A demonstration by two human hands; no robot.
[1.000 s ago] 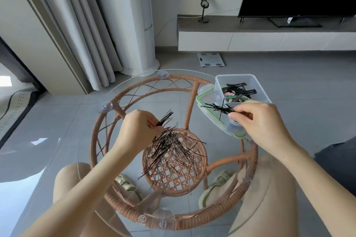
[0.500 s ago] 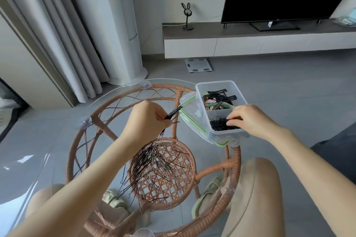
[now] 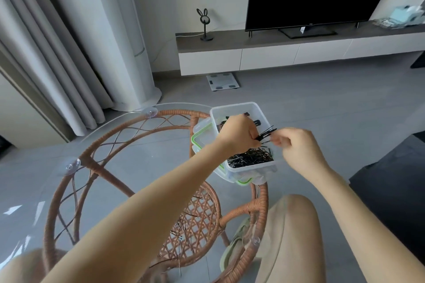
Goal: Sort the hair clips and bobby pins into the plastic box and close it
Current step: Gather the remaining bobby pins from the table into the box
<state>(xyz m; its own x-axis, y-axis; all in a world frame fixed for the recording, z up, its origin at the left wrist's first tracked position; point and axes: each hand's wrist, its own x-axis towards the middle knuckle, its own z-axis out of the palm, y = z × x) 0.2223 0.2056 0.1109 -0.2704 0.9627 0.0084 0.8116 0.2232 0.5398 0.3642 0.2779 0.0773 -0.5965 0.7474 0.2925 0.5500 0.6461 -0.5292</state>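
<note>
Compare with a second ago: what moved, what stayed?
The left hand, gripping a bundle of bobby pins, carried it from the pile on the table rightward over the plastic box. The right hand rose from the box to meet the bundle; blur hides whether it pinches it. The box stayed on its lid; loose pins remain on the table.

Over the open plastic box (image 3: 239,106) the left hand (image 3: 236,132) is hanging mid-mouth, gripping a bunch of bobby pins (image 3: 266,133) and blocking most of the way in. The right hand (image 3: 299,147) is crowding the right rim, its fingers too blurred to read. The left forearm (image 3: 161,190) is crossing the glass tabletop (image 3: 119,145) diagonally, cutting off the near approach. A pin pile (image 3: 250,158) is filling the box's near end. The lid (image 3: 199,142) is sticking out on the box's left. Glass left of the forearm is leaving a wide passage, while a knee (image 3: 292,225) is closing off the near right.
</note>
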